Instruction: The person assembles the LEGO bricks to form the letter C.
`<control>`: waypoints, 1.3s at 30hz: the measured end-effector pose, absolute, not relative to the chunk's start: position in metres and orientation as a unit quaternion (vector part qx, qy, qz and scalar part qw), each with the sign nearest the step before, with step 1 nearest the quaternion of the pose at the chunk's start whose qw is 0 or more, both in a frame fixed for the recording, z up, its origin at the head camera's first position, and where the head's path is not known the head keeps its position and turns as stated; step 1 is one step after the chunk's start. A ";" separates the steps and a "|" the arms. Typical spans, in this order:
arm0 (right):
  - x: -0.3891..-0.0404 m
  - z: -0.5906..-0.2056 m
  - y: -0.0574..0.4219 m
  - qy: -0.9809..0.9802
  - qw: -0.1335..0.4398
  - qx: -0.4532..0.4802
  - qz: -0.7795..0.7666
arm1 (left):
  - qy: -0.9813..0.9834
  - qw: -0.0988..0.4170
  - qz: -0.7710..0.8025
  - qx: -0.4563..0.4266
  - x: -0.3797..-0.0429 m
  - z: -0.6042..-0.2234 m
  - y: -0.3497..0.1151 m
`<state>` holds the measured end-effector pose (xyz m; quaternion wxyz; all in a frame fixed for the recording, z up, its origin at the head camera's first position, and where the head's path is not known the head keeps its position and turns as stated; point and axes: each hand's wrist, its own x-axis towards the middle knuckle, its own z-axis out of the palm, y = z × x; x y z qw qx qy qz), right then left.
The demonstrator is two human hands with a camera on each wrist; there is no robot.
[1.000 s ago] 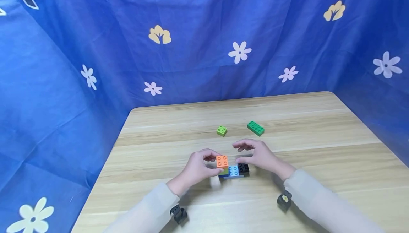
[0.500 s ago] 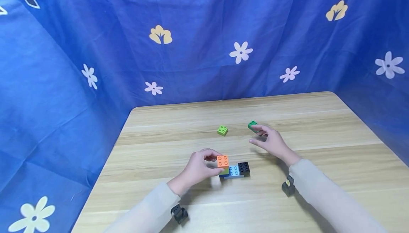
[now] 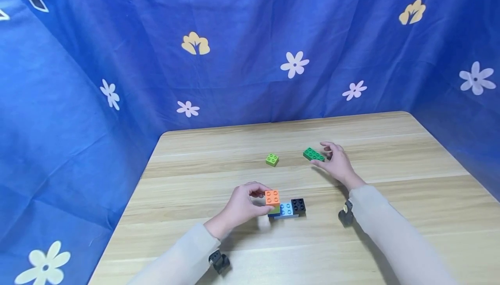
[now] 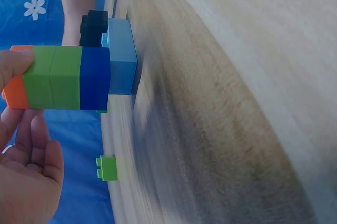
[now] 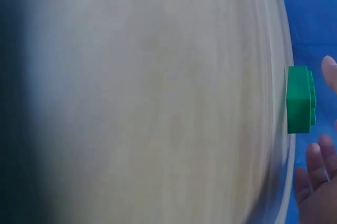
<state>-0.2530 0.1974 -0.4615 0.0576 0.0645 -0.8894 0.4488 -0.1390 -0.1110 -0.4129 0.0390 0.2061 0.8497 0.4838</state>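
Observation:
My left hand [image 3: 244, 204] grips the top of a toy-brick stack, thumb at the orange brick [image 3: 272, 197] and other fingers behind it. Below the orange, the left wrist view shows two lime green bricks [image 4: 52, 76], then a dark blue brick [image 4: 95, 79] on a long light blue brick [image 4: 122, 58]. A black brick [image 3: 298, 205] sits on the build's right end. Farther back, my right hand [image 3: 337, 163] is spread around the near right end of a long green brick [image 3: 313, 154]. In the right wrist view, a gap shows between its fingers and that brick [image 5: 298, 100].
A small lime green brick [image 3: 272, 160] lies left of the long green one. The wooden table [image 3: 218, 150] ends at a blue patterned curtain [image 3: 242, 89] at the back and sides. A small black camera [image 3: 219, 261] is worn on each wrist.
My right hand has left the black end of the build and moved back and right to the long green brick. My left hand keeps its grip on the stack.

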 end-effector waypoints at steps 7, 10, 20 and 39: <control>-0.260 -0.468 0.193 -0.890 0.053 0.040 0.451 | 0.849 0.036 0.485 0.208 -0.139 -0.413 -0.111; -0.262 -0.470 0.190 -0.894 0.053 0.033 0.444 | 0.847 0.039 0.489 0.206 -0.139 -0.413 -0.111; -0.262 -0.472 0.181 -0.933 0.075 0.020 0.352 | 0.845 0.042 0.491 0.207 -0.139 -0.413 -0.111; -0.240 -0.457 0.176 -0.900 0.084 0.091 0.419 | 0.847 0.042 0.486 0.209 -0.139 -0.415 -0.111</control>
